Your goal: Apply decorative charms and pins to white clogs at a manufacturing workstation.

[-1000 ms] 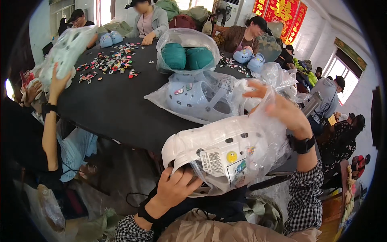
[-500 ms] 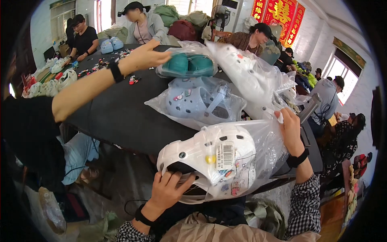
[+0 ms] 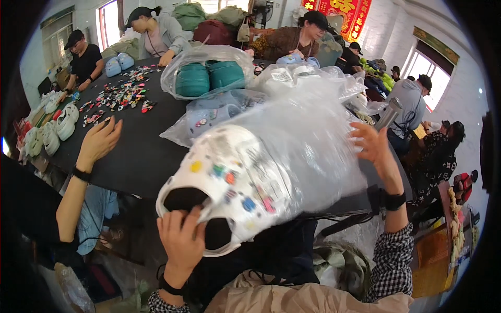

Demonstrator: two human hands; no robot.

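Head: clogs point(image 3: 222, 156) in left hand point(image 3: 182, 240)

The clear bag point(image 3: 331, 154) is blurred, and it hides part of the blue clogs point(image 3: 206, 118); the top edge cuts the red banner point(image 3: 359, 21).

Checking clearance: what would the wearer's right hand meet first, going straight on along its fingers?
Probably the clear bag by the white clogs: the fingers of the right hand point left toward it. The bag is blurred, so the gap and depth are unclear.
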